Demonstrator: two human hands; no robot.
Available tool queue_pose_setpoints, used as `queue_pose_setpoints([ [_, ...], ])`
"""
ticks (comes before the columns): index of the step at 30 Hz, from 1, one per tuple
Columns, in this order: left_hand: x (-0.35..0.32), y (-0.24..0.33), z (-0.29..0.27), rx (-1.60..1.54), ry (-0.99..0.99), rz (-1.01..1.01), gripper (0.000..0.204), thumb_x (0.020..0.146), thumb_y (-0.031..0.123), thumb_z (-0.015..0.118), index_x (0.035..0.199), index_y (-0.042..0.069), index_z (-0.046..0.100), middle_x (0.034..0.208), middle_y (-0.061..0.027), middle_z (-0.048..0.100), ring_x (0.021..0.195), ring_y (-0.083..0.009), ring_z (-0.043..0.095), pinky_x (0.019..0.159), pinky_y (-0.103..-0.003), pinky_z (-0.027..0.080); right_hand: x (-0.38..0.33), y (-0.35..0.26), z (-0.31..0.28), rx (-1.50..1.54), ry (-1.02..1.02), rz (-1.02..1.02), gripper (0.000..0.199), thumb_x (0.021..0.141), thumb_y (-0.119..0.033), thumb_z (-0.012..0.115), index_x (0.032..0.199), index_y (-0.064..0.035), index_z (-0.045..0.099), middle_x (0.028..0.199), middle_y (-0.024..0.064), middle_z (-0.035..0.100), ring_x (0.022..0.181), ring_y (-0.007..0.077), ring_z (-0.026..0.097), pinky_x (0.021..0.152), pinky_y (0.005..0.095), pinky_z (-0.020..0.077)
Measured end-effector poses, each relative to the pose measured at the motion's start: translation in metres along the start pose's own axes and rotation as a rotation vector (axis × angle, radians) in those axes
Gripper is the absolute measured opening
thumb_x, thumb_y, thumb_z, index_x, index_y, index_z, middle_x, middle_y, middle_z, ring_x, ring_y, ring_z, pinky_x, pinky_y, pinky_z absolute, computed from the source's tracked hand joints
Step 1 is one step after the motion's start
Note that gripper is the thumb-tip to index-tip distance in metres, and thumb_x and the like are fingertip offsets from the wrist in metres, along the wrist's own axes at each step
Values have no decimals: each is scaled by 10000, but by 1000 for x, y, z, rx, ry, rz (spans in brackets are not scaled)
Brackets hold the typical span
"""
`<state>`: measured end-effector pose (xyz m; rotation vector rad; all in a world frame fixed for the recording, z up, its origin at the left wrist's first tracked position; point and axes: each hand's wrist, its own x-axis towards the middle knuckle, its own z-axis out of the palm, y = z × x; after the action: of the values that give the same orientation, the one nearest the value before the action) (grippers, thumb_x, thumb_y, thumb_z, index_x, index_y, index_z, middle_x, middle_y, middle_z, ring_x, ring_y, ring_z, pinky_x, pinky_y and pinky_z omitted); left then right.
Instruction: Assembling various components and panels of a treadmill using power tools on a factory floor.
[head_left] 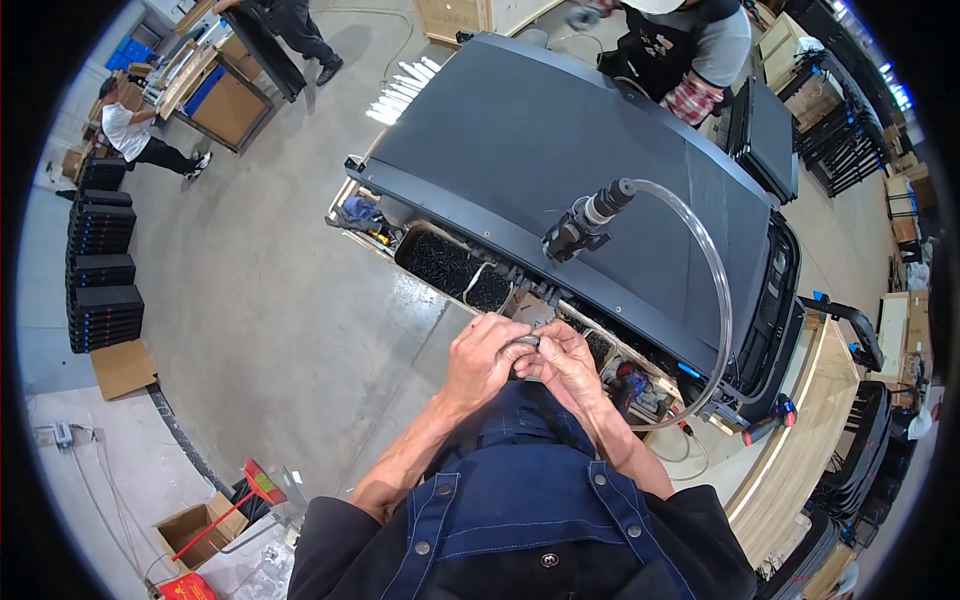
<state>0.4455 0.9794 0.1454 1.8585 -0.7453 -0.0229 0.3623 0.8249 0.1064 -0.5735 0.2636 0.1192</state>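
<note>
Close to my body, my left hand point(484, 350) and my right hand point(566, 366) meet with bent fingers around a small dark piece point(527, 341). Both sets of fingertips pinch it; its exact kind is too small to make out. Just beyond my hands lies a large dark grey panel point(560, 140). On the panel rests a black power tool point(578, 230), joined to a clear curved hose point(722, 290). A bin of small black parts point(445, 265), which look like screws, sits along the panel's near edge, left of my hands.
Across the panel stands a co-worker in a black apron point(665, 50). Tools point(640, 390) lie in a wooden tray to my right, and a red and blue screwdriver-like tool point(770, 420) rests near a wooden bench point(800, 400). Stacked black parts point(100, 270) stand at far left.
</note>
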Motion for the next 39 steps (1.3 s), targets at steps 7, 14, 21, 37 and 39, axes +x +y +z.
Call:
queue_pose_setpoints([
  [7, 10, -21, -7, -38, 7, 23, 192, 784, 42, 736, 972, 26, 702, 842, -105, 652, 769, -293, 631, 679, -377, 507, 15, -1, 16, -11, 66, -33, 102, 1004, -139, 594, 1069, -60, 590, 1008, 167, 708, 872, 231, 726, 780, 378, 619],
  [14, 26, -46, -17, -291, -174, -305, 237, 775, 141, 816, 960, 27, 722, 823, -82, 645, 779, -202, 645, 695, -311, 504, 39, 21, 10, -22, 182, -96, 145, 1015, -176, 585, 1077, -45, 579, 946, 132, 690, 808, 209, 709, 767, 365, 613],
  [21, 19, -159, 32, -728, -378, -825, 253, 844, 286, 767, 872, 46, 691, 766, 16, 617, 684, -63, 542, 598, -240, 438, 40, -35, 15, -761, 678, -264, 423, 861, -33, 719, 1238, 20, 534, 1125, 155, 647, 1013, 226, 675, 848, 320, 578],
  [37, 92, -214, 119, -1670, -671, -1148, 170, 965, 243, 637, 845, 140, 575, 648, 35, 449, 548, -82, 430, 462, -225, 286, 124, -71, 38, -943, 366, -770, 713, 669, -26, 846, 1297, -59, 511, 1200, 151, 613, 1035, 245, 641, 918, 408, 549],
  [39, 90, -219, 122, -1705, -704, -1103, 166, 965, 241, 636, 849, 138, 576, 654, 31, 459, 541, -88, 438, 461, -227, 301, 129, -68, 41, -952, 417, -764, 694, 686, -71, 868, 1282, -57, 512, 1205, 160, 610, 1053, 262, 639, 934, 425, 543],
])
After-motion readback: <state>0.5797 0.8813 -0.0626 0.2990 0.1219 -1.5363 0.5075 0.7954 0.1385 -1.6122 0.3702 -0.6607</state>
